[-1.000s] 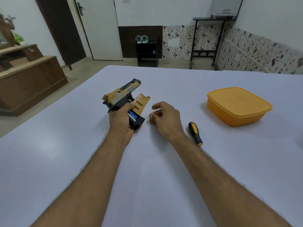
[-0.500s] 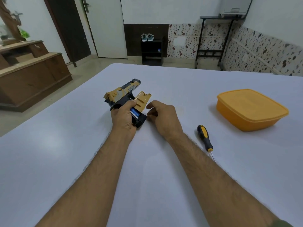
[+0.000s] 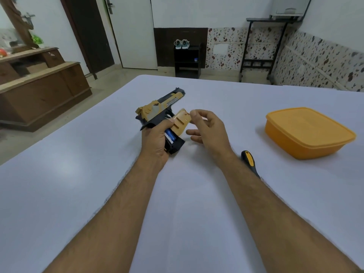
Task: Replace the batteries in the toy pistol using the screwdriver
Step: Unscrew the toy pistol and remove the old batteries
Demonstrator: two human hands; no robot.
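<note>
Both hands [image 3: 157,138] [image 3: 208,129] on toy pistol [image 3: 159,111]; cover [image 3: 180,123] open

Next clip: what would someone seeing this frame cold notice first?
Mid-table, the left hand holds the black-and-gold toy pistol by its grip, where a blue battery shows in the open compartment. The right hand pinches the tan battery cover standing open beside it. To the right, an orange lidded container sits on the white table, and the screwdriver lies idle, partly behind the right forearm.
</note>
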